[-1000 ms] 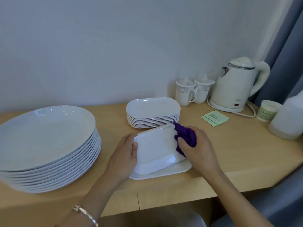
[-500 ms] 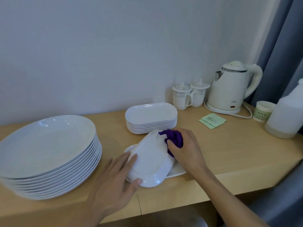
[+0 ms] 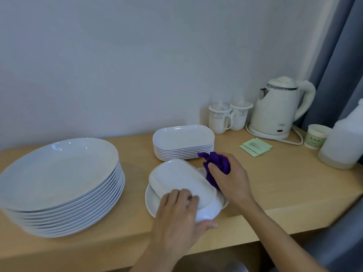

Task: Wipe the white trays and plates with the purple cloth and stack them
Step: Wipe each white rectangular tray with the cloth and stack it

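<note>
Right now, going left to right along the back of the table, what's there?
stack of round plates → stack of white trays → two lidded mugs → electric kettle → paper cup → white jug

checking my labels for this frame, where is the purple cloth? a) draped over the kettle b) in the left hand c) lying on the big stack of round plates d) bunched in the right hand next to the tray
D: the right hand grips the bunched purple cloth at the right edge of the tray, which the left hand holds at its near end.
</note>
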`<action>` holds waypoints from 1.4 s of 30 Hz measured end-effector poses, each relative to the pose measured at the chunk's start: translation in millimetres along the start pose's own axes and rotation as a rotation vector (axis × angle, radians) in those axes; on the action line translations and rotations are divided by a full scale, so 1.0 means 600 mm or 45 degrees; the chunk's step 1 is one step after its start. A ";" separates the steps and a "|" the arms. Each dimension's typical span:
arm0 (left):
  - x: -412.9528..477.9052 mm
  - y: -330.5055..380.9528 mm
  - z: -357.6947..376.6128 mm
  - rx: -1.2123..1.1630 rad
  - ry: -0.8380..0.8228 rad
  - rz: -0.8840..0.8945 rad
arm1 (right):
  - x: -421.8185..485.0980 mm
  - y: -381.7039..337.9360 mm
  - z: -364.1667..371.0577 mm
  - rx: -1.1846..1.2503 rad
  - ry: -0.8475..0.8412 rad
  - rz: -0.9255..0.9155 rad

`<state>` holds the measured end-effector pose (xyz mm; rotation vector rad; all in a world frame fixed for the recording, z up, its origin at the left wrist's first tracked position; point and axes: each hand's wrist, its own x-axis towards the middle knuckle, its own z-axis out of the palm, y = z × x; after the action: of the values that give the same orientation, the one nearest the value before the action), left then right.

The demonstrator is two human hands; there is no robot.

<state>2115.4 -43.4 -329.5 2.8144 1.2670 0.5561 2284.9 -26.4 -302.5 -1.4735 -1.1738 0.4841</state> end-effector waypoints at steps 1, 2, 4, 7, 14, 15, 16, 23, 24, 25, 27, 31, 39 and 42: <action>0.009 0.024 -0.001 -0.005 -0.032 -0.076 | -0.001 -0.002 -0.006 0.019 0.019 0.005; 0.015 0.048 -0.010 -0.043 -0.065 -0.139 | -0.001 -0.003 -0.011 0.034 0.036 0.005; 0.032 0.084 -0.025 -0.166 -0.016 -0.181 | -0.001 -0.003 -0.021 0.028 0.060 -0.019; 0.052 0.055 -0.029 -0.317 -0.005 -0.060 | -0.003 -0.006 -0.038 -0.015 0.071 -0.062; 0.119 -0.091 -0.043 0.047 -0.343 -0.027 | -0.016 0.007 -0.042 -0.308 -0.203 -0.198; 0.119 -0.097 -0.040 0.041 -0.407 -0.052 | -0.015 0.010 -0.040 -0.365 -0.258 -0.246; 0.118 -0.101 -0.036 0.007 -0.431 -0.083 | -0.015 0.012 -0.039 -0.399 -0.304 -0.289; 0.136 -0.103 -0.027 -0.094 -0.305 -0.185 | -0.022 0.022 -0.036 -0.470 -0.551 -0.539; 0.145 -0.100 -0.025 -0.091 -0.283 -0.178 | -0.023 0.023 -0.037 -0.473 -0.558 -0.559; 0.153 -0.096 -0.024 -0.083 -0.276 -0.160 | -0.024 0.023 -0.037 -0.475 -0.570 -0.578; 0.168 -0.090 -0.019 -0.039 -0.296 -0.100 | -0.025 0.023 -0.038 -0.476 -0.607 -0.617; 0.163 -0.090 -0.004 0.078 -0.326 -0.038 | -0.025 0.025 -0.038 -0.503 -0.618 -0.641; 0.087 -0.087 0.002 0.166 0.027 -0.252 | -0.033 0.016 0.001 -0.534 -0.320 -0.525; 0.074 -0.098 0.003 0.186 0.125 -0.308 | -0.040 0.020 0.017 -0.586 -0.313 -0.475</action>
<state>2100.2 28.8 -325.7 2.7147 1.7027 0.6193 2271.4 -40.5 -323.8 -1.5526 -1.8021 0.1404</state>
